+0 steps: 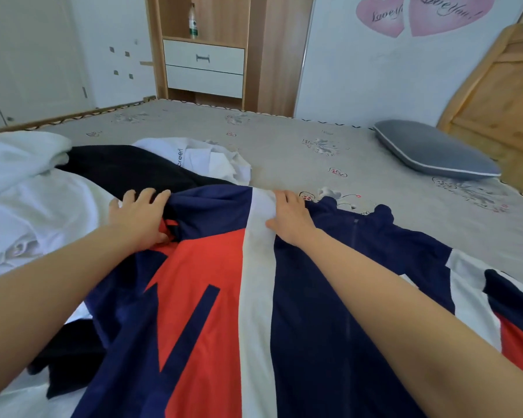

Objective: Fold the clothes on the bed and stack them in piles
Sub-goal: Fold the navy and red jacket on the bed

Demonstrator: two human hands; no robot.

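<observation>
Near the bed's [284, 140] near edge, a navy-red jacket [212, 297] is pressed flat by the left hand [138, 217], thumb pinching fabric, and the flat-fingered right hand [289, 220]; wrinkles should be smoothed outward before folding.

Bare bed [284, 140] sheet is seen beyond and right of the spread jacket [314, 297], as far as the grey pillow [432, 152]. Left side is blocked by heaped white clothes [27, 188], a black garment [127, 167] and a crumpled white shirt [206, 158].

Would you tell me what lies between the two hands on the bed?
In the head view, the jacket spans the gap between left hand and right hand: its navy top edge, red panel and white stripe.
</observation>
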